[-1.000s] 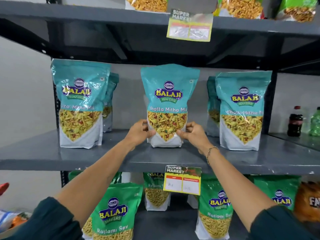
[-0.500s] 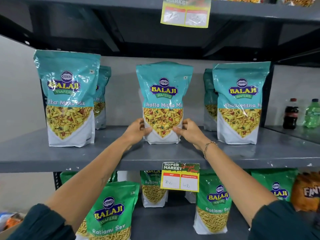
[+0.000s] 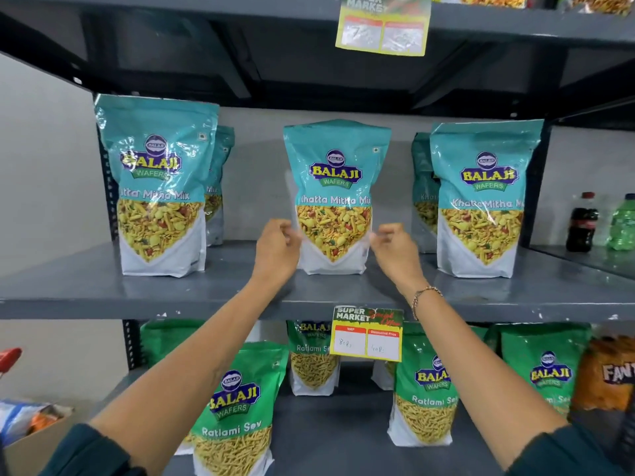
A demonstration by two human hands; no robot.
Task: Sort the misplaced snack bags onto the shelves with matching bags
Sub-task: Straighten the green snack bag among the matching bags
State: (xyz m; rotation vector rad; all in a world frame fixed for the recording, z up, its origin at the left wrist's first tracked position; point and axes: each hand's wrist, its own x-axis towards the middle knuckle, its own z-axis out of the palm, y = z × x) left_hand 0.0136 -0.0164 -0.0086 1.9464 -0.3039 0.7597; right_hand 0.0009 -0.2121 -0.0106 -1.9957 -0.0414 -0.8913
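Standing on the grey middle shelf [image 3: 103, 290], the centre teal bag [image 3: 335, 187] sits upright between matching Khatta Mitha bags at left [image 3: 156, 187] and right [image 3: 481, 197], well apart from both. Green Ratlami Sev bags [image 3: 237, 407] fill the shelf below. Judged light, soft-sided, crinkly and slick; contents likely brittle, so best held at both lower side edges, not squeezed mid-panel. Left hand [image 3: 276, 250] and right hand [image 3: 395, 252] hang just beside the bag's lower edges, fingers loosely curled, grip released, holding nothing. Half a second ago both hands clasped the bag; now they have let go and it stands alone.
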